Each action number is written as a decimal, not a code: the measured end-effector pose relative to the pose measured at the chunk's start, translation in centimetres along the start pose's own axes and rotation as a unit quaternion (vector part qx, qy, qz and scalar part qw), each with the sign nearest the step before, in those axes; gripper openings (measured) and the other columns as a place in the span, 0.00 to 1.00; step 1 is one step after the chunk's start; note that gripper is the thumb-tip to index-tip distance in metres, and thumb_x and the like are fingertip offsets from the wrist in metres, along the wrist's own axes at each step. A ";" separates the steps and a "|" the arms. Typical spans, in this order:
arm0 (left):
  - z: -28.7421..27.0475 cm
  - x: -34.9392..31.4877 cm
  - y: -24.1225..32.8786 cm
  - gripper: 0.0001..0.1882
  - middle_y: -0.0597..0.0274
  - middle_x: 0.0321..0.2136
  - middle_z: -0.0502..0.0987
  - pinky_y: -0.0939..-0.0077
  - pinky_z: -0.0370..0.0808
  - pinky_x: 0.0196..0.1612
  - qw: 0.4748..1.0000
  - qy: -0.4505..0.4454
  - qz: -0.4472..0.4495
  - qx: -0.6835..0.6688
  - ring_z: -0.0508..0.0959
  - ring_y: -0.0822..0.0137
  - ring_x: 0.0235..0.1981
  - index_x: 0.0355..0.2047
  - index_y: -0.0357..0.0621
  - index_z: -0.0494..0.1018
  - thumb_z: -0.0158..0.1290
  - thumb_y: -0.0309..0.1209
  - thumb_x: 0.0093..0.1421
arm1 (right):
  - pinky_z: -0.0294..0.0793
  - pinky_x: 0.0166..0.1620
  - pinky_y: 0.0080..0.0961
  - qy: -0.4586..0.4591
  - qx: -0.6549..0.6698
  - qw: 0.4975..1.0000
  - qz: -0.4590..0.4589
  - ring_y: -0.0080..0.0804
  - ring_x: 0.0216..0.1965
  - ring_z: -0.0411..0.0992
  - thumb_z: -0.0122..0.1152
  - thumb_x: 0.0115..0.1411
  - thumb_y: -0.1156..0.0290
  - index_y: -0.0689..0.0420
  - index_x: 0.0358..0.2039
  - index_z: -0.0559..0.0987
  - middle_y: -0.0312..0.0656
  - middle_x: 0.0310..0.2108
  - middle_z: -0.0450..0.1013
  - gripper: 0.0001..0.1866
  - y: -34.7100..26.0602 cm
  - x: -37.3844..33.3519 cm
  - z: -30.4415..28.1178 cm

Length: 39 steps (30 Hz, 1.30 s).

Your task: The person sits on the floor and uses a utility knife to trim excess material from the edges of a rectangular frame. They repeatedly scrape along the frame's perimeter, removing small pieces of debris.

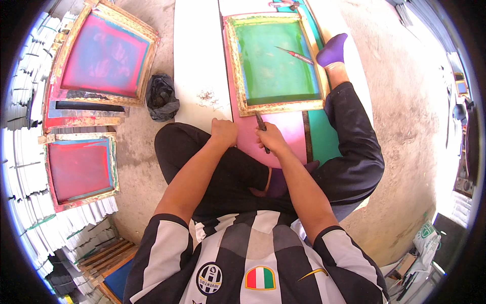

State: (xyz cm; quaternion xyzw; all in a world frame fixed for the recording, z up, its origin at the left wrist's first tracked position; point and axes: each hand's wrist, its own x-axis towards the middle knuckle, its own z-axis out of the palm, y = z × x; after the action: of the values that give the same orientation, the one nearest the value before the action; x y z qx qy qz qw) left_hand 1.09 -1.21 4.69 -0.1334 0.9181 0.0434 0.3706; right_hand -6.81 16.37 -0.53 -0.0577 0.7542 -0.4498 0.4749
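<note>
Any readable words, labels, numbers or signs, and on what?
Round badge on the shirt: lettering, not quoted.
The shirt's red, white and green patch: no lettering visible.
The shirt's yellow curved mark: no words.
White bag: green print, too blurred to read.

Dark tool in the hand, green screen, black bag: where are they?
Dark tool (260, 123), head view: its upper part.
Green screen (273, 70), head view: bare mesh.
Black bag (162, 100), head view: crumpled middle.
</note>
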 end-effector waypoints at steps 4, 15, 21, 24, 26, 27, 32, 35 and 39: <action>0.7 0.5 0.3 0.12 0.55 0.43 0.86 0.55 0.71 0.52 1.000 0.003 0.003 0.017 0.85 0.57 0.46 0.42 0.47 0.84 0.58 0.31 0.59 | 0.74 0.26 0.34 -0.011 0.002 1.000 0.011 0.35 0.21 0.77 0.57 0.63 0.63 0.64 0.46 0.77 0.45 0.25 0.76 0.17 -0.8 -0.6 -0.2; -0.2 0.8 -1.2 0.14 0.51 0.42 0.85 0.53 0.77 0.50 1.000 -0.001 -0.002 -0.008 0.85 0.52 0.45 0.42 0.44 0.83 0.57 0.32 0.58 | 0.75 0.27 0.34 -0.018 0.025 0.999 0.009 0.35 0.23 0.76 0.58 0.63 0.65 0.63 0.44 0.77 0.44 0.25 0.76 0.15 0.3 0.2 -0.2; -1.9 3.1 -5.8 0.14 0.49 0.42 0.85 0.55 0.80 0.48 0.980 0.097 -0.142 -0.103 0.85 0.50 0.45 0.42 0.42 0.83 0.55 0.33 0.59 | 0.75 0.28 0.33 -0.014 0.036 0.999 0.009 0.34 0.24 0.76 0.58 0.63 0.66 0.63 0.46 0.77 0.45 0.26 0.76 0.16 -0.1 -0.2 0.0; -2.2 3.2 -6.2 0.17 0.49 0.50 0.81 0.54 0.80 0.50 0.966 0.161 -0.165 -0.120 0.82 0.50 0.51 0.46 0.40 0.81 0.53 0.36 0.63 | 0.76 0.29 0.33 -0.013 0.024 0.999 0.020 0.35 0.25 0.77 0.58 0.63 0.66 0.64 0.46 0.77 0.46 0.27 0.77 0.16 -0.2 -0.3 -0.3; -1.7 3.2 -5.6 0.21 0.49 0.59 0.75 0.51 0.76 0.55 0.968 0.204 -0.119 -0.082 0.77 0.49 0.58 0.53 0.39 0.76 0.51 0.39 0.65 | 0.77 0.29 0.33 -0.018 0.020 0.999 0.023 0.35 0.25 0.77 0.58 0.63 0.67 0.64 0.47 0.77 0.47 0.28 0.77 0.17 -0.2 -0.2 -0.5; -0.5 3.2 -5.0 0.24 0.49 0.64 0.70 0.49 0.73 0.58 0.970 0.226 -0.078 -0.047 0.72 0.48 0.63 0.58 0.39 0.73 0.51 0.40 0.67 | 0.76 0.29 0.33 -0.015 0.019 0.999 0.021 0.35 0.25 0.77 0.58 0.63 0.67 0.65 0.48 0.77 0.47 0.28 0.77 0.17 -0.3 -0.3 -0.5; 2.8 1.9 -2.4 0.39 0.54 0.77 0.47 0.39 0.47 0.74 0.985 0.167 0.008 0.037 0.45 0.49 0.77 0.75 0.41 0.51 0.47 0.48 0.70 | 0.73 0.26 0.28 -0.028 -0.001 0.999 0.021 0.29 0.22 0.74 0.58 0.66 0.70 0.64 0.51 0.75 0.43 0.26 0.75 0.16 -0.6 0.0 -0.5; 2.8 1.7 -2.8 0.42 0.55 0.77 0.46 0.39 0.44 0.74 0.993 0.118 -0.030 0.003 0.45 0.51 0.77 0.75 0.40 0.51 0.44 0.55 0.70 | 0.73 0.27 0.28 -0.029 0.021 0.999 0.031 0.29 0.22 0.74 0.57 0.66 0.70 0.64 0.51 0.75 0.44 0.26 0.75 0.16 -0.5 0.0 -0.3; 0.0 1.4 -3.5 0.47 0.54 0.77 0.44 0.38 0.41 0.74 0.988 0.070 -0.137 0.025 0.43 0.49 0.78 0.75 0.39 0.49 0.42 0.61 0.69 | 0.75 0.28 0.30 -0.025 0.051 0.998 0.018 0.31 0.24 0.74 0.58 0.65 0.69 0.66 0.49 0.75 0.44 0.26 0.75 0.16 0.5 0.5 -0.2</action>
State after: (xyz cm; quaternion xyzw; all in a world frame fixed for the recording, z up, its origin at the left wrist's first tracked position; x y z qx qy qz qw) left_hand 1.07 -4.90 3.81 -0.2513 0.9158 -0.0398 0.3108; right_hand -7.05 16.52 -1.19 -0.0306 0.7191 -0.4774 0.5040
